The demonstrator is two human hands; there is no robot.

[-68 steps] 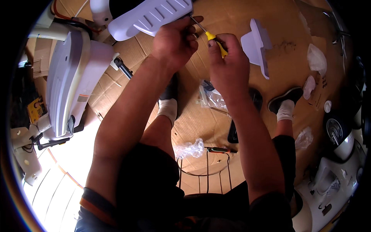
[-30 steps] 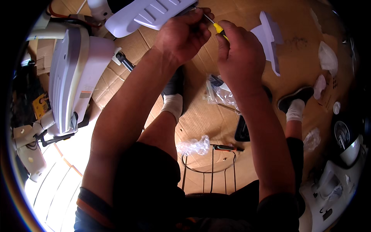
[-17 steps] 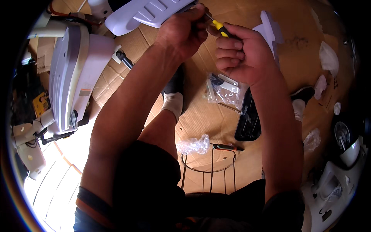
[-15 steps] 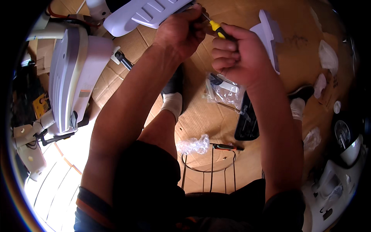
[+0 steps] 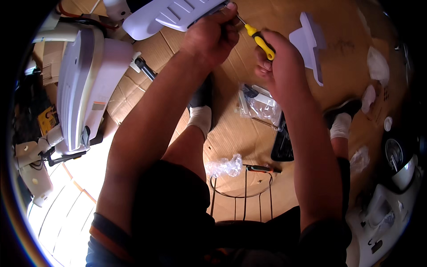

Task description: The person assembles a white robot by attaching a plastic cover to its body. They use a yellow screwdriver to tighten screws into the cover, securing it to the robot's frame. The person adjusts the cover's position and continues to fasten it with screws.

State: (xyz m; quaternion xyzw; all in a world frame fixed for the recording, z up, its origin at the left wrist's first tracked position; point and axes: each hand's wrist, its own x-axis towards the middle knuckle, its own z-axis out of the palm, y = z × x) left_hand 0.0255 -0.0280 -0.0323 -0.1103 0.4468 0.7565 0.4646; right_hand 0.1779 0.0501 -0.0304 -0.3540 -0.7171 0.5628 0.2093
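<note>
At the top of the head view, my left hand (image 5: 209, 38) is closed at the dark end of a pale grey-white plastic part (image 5: 178, 13) with slots along its face. Its thumb and fingertip pinch there beside the shaft of a screwdriver. That screwdriver (image 5: 262, 41) has a yellow and black handle, and my right hand (image 5: 282, 62) holds it loosely with thumb and fingers. The shaft points up and left toward the plastic part; my fingers hide its tip.
A large white plastic housing (image 5: 95, 89) stands at the left. Another pale plastic piece (image 5: 307, 44) lies on cardboard right of my hands. Below are a clear bag of parts (image 5: 262, 102), a black flat piece (image 5: 282, 144), a wire stand (image 5: 240, 196) and an orange-and-black tool (image 5: 262, 169).
My right hand has shifted slightly right and down and loosened around the screwdriver, so more of its yellow handle shows. My left hand and the plastic part have moved slightly right.
</note>
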